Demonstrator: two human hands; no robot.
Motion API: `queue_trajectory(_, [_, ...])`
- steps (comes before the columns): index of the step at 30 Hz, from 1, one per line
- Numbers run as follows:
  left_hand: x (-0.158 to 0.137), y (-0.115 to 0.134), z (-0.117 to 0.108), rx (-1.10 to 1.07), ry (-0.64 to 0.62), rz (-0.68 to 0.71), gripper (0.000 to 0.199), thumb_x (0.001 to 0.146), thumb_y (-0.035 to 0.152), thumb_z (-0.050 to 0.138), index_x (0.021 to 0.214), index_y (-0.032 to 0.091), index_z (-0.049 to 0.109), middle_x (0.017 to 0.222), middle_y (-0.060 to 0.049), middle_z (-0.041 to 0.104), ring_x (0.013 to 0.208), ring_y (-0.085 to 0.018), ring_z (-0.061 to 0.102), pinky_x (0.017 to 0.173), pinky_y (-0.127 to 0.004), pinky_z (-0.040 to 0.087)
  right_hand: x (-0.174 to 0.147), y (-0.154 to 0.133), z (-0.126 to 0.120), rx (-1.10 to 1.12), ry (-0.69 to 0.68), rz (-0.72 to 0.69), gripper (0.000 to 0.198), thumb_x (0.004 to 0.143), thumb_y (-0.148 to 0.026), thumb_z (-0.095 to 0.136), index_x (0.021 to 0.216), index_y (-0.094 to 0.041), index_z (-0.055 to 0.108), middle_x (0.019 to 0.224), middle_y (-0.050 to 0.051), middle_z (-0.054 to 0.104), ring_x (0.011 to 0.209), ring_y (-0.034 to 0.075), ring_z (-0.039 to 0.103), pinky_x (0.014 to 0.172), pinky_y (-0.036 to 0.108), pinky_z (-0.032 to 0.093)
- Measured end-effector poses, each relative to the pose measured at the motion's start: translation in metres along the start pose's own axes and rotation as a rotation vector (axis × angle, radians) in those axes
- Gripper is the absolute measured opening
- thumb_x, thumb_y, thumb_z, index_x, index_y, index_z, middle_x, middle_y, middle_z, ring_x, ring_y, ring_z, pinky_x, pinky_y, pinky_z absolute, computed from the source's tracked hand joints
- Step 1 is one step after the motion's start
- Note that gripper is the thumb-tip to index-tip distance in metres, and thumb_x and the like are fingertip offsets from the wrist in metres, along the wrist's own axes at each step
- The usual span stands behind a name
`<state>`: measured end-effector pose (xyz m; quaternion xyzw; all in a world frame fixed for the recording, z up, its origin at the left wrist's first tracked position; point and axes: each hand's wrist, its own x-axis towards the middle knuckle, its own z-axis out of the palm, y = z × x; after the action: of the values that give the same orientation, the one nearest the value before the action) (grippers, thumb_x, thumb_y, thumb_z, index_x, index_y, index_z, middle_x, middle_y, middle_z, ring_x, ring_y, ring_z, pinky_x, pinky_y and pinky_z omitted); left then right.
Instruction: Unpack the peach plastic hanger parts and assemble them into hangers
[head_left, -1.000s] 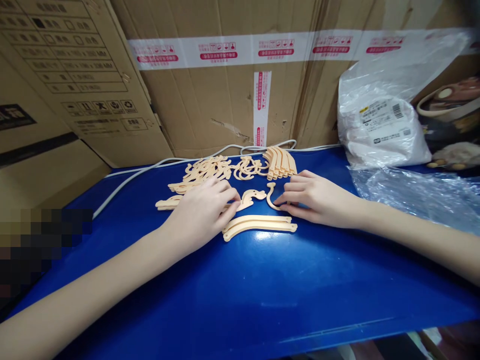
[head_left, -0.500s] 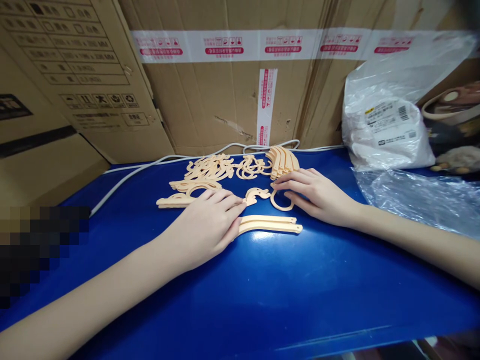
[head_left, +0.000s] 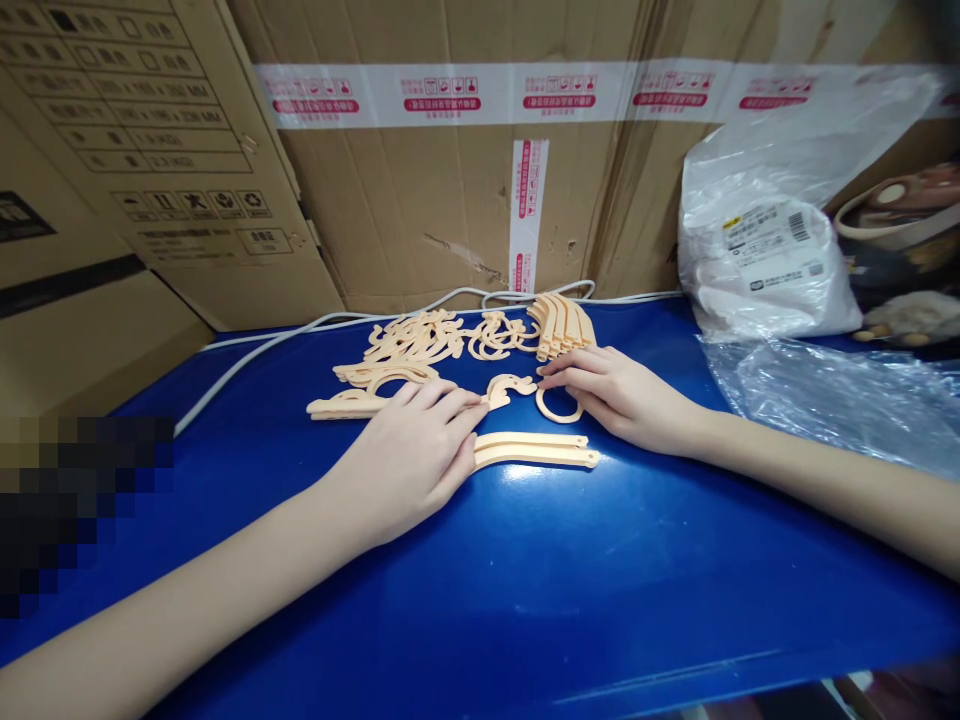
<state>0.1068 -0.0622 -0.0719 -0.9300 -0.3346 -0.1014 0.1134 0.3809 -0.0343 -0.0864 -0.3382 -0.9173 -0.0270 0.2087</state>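
My left hand (head_left: 420, 450) reaches over several beige, flat pieces that look like folding hanger parts, its fingers bent and close together. A curved, hook-like hanger piece (head_left: 512, 388) sticks out at its fingertips. Below its thumb, two long curved hanger arms (head_left: 536, 450) lie side by side on the blue table. My right hand (head_left: 611, 395) rests at a beige ring-shaped hook (head_left: 559, 418), fingertips bent together at its upper edge. What lies under both palms is hidden. Left of my left hand lies a long beige piece (head_left: 341, 408).
Behind my hands lie a pile of curved pieces (head_left: 416, 335), a group of hooks (head_left: 496, 335) and a stack of hanger arms (head_left: 561, 325). A white cable (head_left: 247, 358) runs along cardboard boxes (head_left: 420, 210). On the right are a white plastic bag (head_left: 769, 260) and clear film (head_left: 817, 400).
The view has shifted slightly, so everything appears a little further left. My right fingertips have moved slightly at the ring-shaped hook; my left hand stays in place.
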Motion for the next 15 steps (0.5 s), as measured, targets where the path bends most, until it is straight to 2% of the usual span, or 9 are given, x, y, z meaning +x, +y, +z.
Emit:
queue_trajectory(11, [0.0001, 0.0013, 0.0018, -0.019, 0.016, -0.031, 0.043, 0.099, 0.031, 0.031, 0.125, 0.013, 0.061, 0.125, -0.009, 0.064, 0.114, -0.027, 0.051, 0.094, -0.043, 0.037, -0.0018, 0.0015, -0.0004, -0.007, 0.000, -0.009, 0.030, 0.094, -0.015, 0.041, 0.114, -0.019, 0.064, 0.118, 0.011, 0.064, 0.109, 0.024, 0.058, 0.091, 0.042, 0.044])
queue_trajectory(15, [0.0003, 0.0012, 0.0010, -0.027, 0.017, -0.036, 0.043, 0.099, 0.033, 0.030, 0.123, 0.016, 0.062, 0.124, -0.010, 0.064, 0.113, -0.028, 0.052, 0.093, -0.044, 0.038, -0.0026, 0.0017, 0.0005, -0.014, 0.029, -0.007, 0.034, 0.094, -0.015, 0.041, 0.120, -0.019, 0.063, 0.116, 0.011, 0.065, 0.106, 0.024, 0.059, 0.090, 0.043, 0.046])
